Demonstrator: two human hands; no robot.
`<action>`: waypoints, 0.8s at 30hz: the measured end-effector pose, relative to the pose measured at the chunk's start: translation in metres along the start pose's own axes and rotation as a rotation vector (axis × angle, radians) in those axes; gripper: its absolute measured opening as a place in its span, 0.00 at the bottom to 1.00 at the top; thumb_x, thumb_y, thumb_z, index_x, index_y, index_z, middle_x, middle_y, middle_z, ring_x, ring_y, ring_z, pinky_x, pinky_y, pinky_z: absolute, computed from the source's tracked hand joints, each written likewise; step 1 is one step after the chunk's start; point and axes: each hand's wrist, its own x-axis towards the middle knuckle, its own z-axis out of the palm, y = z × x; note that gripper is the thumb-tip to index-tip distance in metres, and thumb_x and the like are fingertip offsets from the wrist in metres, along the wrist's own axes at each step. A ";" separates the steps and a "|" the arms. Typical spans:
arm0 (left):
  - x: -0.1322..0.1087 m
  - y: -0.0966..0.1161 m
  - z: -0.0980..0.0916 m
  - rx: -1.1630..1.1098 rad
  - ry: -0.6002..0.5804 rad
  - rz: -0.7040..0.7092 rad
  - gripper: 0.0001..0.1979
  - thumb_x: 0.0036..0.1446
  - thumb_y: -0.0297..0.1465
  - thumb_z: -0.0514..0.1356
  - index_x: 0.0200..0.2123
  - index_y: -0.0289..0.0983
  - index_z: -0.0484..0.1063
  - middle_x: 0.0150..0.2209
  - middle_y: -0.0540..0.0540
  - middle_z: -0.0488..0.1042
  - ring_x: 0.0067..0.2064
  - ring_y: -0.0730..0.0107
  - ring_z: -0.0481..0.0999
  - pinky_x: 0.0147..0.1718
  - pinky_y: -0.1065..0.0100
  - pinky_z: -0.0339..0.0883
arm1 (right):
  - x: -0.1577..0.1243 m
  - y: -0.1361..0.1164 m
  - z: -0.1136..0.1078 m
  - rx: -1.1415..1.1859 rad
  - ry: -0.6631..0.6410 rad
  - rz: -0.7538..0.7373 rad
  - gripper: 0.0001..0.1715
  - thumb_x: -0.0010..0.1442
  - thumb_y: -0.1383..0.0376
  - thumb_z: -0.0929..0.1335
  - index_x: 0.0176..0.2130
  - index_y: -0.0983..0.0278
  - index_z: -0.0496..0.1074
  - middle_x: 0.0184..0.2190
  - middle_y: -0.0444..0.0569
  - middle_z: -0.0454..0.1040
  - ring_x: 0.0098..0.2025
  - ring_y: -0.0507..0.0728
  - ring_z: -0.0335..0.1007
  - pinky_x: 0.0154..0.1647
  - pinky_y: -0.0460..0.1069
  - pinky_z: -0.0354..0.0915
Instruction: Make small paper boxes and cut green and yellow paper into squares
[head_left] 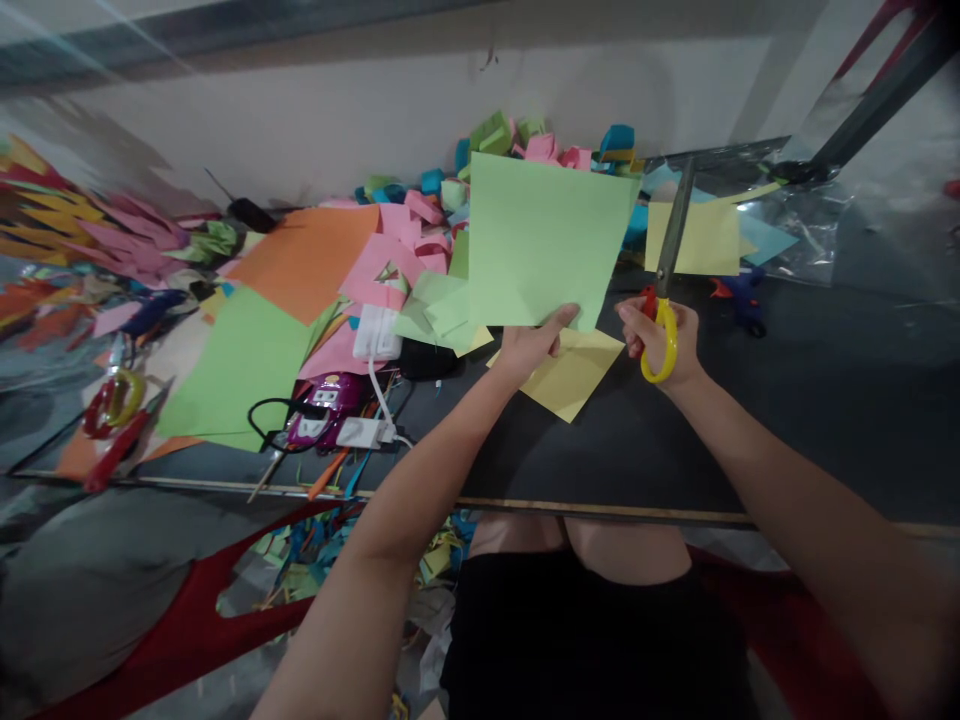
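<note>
My left hand (534,345) pinches the lower edge of a light green sheet of paper (551,235), which stands up above the table with its face toward me. To the right of the sheet, my right hand (660,340) is closed around scissors (676,235) with a yellow and red handle. Their blades point up and away from me and look closed, apart from the paper's edge. Under my left hand a yellow square of paper (577,375) lies on the dark table (600,465). Another yellow sheet (694,238) lies behind the scissors.
Orange (307,255) and green sheets (236,375) lie at left, near a purple device (328,410) with cables and a white power strip (377,333). Folded paper pieces (424,205) pile along the wall. A blue glue gun (744,298) lies at right, other scissors (116,410) far left.
</note>
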 end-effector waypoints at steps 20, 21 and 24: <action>0.008 -0.006 0.001 -0.040 0.058 0.034 0.29 0.66 0.54 0.59 0.19 0.41 0.67 0.14 0.50 0.66 0.20 0.70 0.70 0.29 0.67 0.69 | 0.019 0.001 -0.010 -0.039 0.122 0.209 0.22 0.46 0.49 0.78 0.25 0.62 0.71 0.11 0.35 0.58 0.12 0.47 0.52 0.11 0.44 0.54; 0.011 -0.010 0.000 0.016 0.097 0.015 0.31 0.67 0.54 0.59 0.18 0.41 0.67 0.14 0.50 0.66 0.21 0.69 0.71 0.31 0.66 0.71 | 0.019 -0.001 -0.012 -0.084 0.090 0.249 0.23 0.45 0.48 0.78 0.25 0.62 0.71 0.11 0.36 0.59 0.12 0.47 0.52 0.11 0.44 0.54; 0.015 -0.018 -0.002 0.195 0.249 -0.024 0.33 0.68 0.51 0.57 0.13 0.42 0.65 0.13 0.47 0.66 0.22 0.64 0.73 0.38 0.62 0.72 | 0.019 -0.016 -0.026 -0.301 -0.078 0.280 0.29 0.45 0.42 0.79 0.23 0.62 0.71 0.12 0.39 0.61 0.14 0.48 0.53 0.14 0.45 0.54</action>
